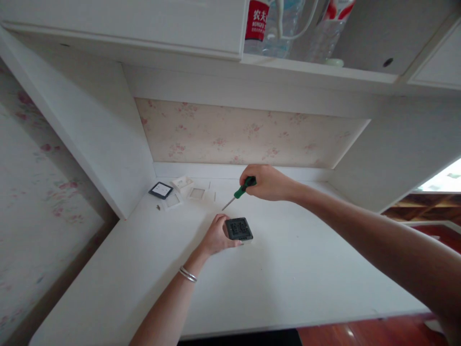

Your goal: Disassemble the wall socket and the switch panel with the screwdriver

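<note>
My left hand grips a dark square switch module by its left edge, holding it on the white desk. My right hand is closed round the green handle of a screwdriver, held a little above and behind the module. The screwdriver's metal tip points down to the left, ending just short of my left hand's fingers and clear of the module.
At the back left of the desk lie a black-framed switch plate, several white switch parts and a small screw. Water bottles stand on the shelf above. A white side panel rises at left.
</note>
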